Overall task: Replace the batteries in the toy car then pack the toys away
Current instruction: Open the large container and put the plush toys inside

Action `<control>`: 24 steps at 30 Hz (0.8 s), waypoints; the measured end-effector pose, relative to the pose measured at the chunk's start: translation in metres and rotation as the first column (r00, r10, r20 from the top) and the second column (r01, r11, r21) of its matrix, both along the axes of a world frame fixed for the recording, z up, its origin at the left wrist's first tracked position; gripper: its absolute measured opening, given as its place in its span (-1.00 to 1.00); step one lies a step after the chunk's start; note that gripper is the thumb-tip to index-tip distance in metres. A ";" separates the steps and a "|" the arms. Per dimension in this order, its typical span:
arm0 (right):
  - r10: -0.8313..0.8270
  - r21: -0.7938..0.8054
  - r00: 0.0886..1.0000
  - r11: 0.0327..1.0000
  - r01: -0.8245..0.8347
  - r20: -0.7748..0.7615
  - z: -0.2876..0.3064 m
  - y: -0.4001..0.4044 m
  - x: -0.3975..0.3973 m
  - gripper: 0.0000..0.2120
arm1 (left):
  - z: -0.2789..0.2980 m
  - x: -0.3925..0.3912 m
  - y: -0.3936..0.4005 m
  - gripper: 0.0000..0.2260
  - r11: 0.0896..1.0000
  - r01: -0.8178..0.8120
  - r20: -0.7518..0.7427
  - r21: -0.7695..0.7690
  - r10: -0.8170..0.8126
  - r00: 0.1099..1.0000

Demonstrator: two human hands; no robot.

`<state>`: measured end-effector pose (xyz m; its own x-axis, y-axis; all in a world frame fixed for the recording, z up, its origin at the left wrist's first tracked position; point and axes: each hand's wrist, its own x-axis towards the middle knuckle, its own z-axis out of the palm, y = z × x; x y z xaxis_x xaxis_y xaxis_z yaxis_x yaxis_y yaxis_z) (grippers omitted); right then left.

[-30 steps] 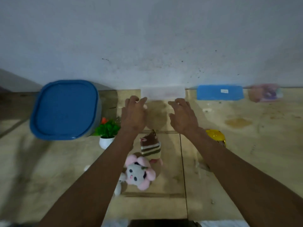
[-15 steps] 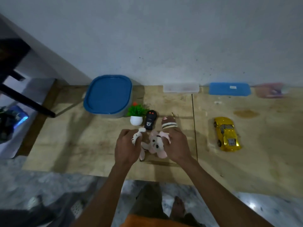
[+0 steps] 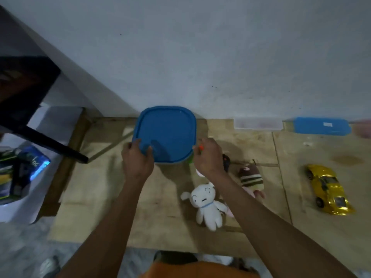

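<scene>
Both hands close on the storage box as packing away begins, a judgement from how things lie. At nine o'clock a dark stand leg (image 3: 56,146) slants over a white bin of packets (image 3: 22,169). The person's left hand (image 3: 137,159) grips the near-left corner of the blue lidded box (image 3: 166,133), thumb on top of the lid and fingers curled under its rim. The lid is smooth, glossy plastic, square with rounded corners and a raised lip, and sits at twelve o'clock against the pale wall. The right hand (image 3: 208,157) is at the box's near-right corner, fingers curled; whether it clasps the rim or only touches it cannot be told, the view being blurred there. The next move looks to call for lifting the lid evenly, or drawing the box nearer. On the rough plywood floor board (image 3: 100,207), a soft white plush dog (image 3: 206,205) lies at five o'clock, a brown striped plush (image 3: 251,177) beside it. The toy car (image 3: 327,188), yellow with a metallic shine, rests well apart at three o'clock.
</scene>
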<state>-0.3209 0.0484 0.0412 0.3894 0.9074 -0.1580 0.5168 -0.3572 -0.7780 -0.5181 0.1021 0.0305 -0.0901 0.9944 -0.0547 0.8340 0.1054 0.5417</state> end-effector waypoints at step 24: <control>-0.564 -0.189 0.766 0.825 0.532 -0.308 -0.039 0.087 -0.039 -0.65 | -0.022 0.001 0.090 -0.48 0.933 -0.189 0.478 -0.306 0.322 0.817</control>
